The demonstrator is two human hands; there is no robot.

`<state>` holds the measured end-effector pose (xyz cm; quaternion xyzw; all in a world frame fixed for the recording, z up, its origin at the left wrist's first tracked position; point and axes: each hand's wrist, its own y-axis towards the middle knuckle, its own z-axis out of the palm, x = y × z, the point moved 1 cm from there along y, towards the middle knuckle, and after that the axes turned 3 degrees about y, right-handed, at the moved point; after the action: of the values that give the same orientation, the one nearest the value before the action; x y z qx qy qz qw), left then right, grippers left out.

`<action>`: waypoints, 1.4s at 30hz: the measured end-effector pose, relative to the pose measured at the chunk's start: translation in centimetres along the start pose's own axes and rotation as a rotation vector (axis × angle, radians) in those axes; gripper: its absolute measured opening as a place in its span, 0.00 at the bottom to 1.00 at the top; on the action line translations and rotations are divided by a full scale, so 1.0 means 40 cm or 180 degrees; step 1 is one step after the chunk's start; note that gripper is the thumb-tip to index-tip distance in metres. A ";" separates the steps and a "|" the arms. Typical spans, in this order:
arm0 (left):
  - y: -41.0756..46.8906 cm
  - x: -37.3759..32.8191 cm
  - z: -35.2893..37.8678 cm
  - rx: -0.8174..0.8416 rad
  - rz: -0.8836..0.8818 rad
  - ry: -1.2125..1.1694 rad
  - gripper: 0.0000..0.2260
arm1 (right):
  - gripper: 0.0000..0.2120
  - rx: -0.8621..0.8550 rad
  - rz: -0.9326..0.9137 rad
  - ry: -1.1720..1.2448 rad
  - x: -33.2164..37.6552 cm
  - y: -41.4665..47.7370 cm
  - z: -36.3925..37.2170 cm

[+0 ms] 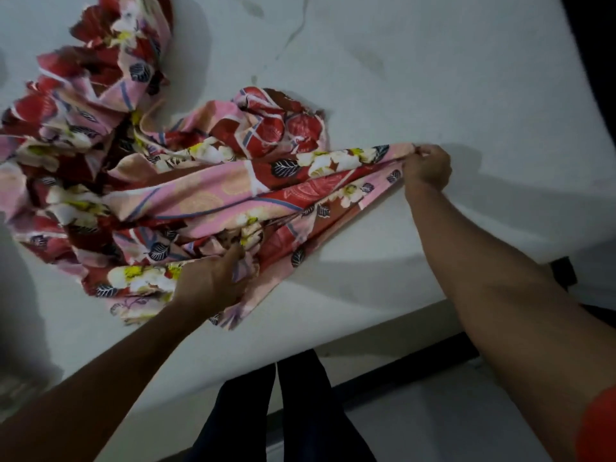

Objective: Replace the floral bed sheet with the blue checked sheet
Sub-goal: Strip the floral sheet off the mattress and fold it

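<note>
I note the floral sheet (pixel 206 195) runs off the left edge, its far folds blurred, and its folds bury the fingertips of the left hand (pixel 208 281).

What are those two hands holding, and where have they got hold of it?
Both hold the floral sheet: the right hand pinches a stretched edge, the left hand grips the bunched folds.

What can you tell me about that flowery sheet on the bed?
The floral sheet is thin, soft-looking cloth, pink and red with white-and-yellow flowers and dark leaves. It lies crumpled in a heap on the bare white mattress. The right hand pinches one edge, stretching it taut; the left hand grips a bunched fold nearer the person.
</note>
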<state>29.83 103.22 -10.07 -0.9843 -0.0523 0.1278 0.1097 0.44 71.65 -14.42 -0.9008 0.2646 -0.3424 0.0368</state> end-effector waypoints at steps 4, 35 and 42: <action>-0.130 0.069 0.051 0.1110 -0.0285 0.0377 0.26 | 0.13 -0.0110 0.0388 -0.0210 -0.140 -0.037 -0.070; -0.925 0.416 0.153 0.1694 -0.3463 -0.0501 0.16 | 0.27 0.2425 -0.3397 -0.1789 -0.070 -0.940 0.288; -0.885 0.470 0.101 0.2002 -0.3171 -0.0030 0.27 | 0.26 0.2438 -0.3831 -0.1781 -0.087 -0.930 0.251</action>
<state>44.19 140.85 -10.26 -0.7607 -0.4685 0.0745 0.4430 21.45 104.14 -14.93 -0.8671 -0.4279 -0.1304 0.2192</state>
